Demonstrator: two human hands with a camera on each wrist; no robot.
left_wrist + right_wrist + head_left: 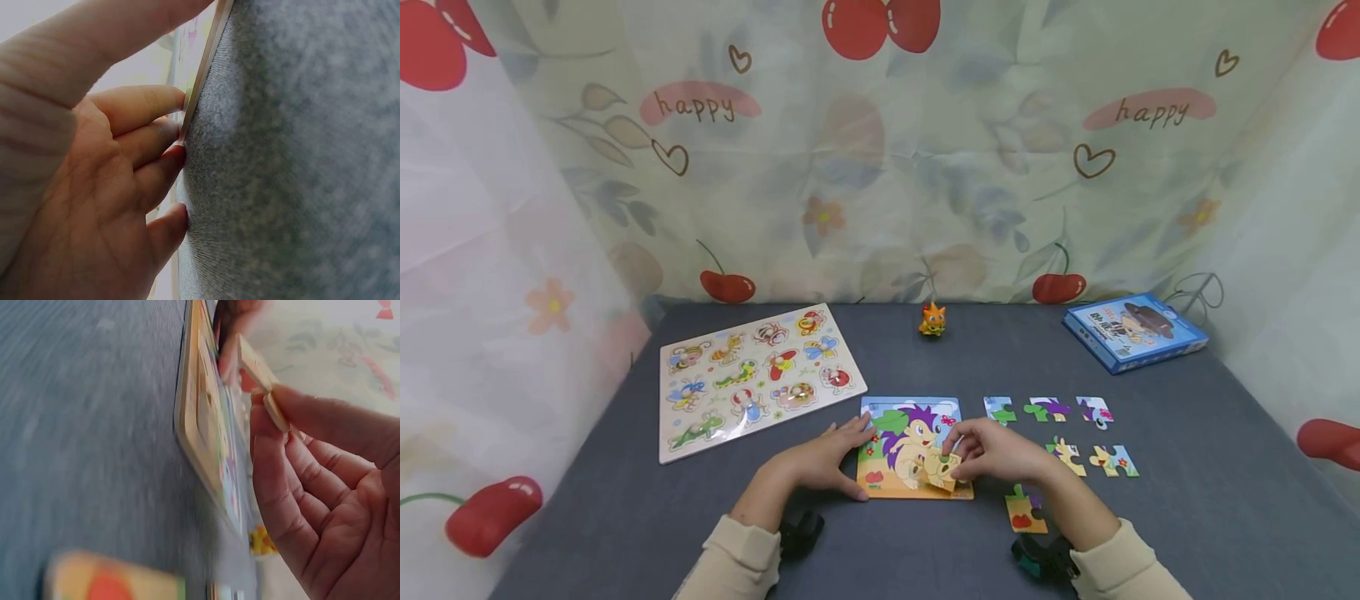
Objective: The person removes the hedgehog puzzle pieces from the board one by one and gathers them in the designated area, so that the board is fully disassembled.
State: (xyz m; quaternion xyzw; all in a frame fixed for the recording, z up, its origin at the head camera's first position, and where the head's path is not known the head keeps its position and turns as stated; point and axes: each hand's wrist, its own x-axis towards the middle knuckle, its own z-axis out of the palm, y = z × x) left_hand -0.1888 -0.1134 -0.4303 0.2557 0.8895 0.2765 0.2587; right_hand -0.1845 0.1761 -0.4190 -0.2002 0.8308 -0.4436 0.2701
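A hedgehog jigsaw board (887, 493) lies flat in front of me in the head view. My right hand (996, 450) pinches a yellow-orange puzzle piece (942, 475) between thumb and fingers over the board's lower right. The right wrist view shows this thin wooden piece (255, 364) tilted above the board (185, 415). At the board's left side rests my left hand (827, 457), fingers and thumb spread along the edge. In the left wrist view its fingertips (172, 97) touch the wooden rim. Nearest the right wrist lies a loose piece with a red fruit (1022, 515).
More loose puzzle pieces (1115, 461) lie in rows right of the board. A white insect puzzle board (760, 383) sits at back left. Behind stand a small orange figurine (933, 319) and, at back right, a blue box (1135, 332). A patterned curtain (910, 208) closes off the back.
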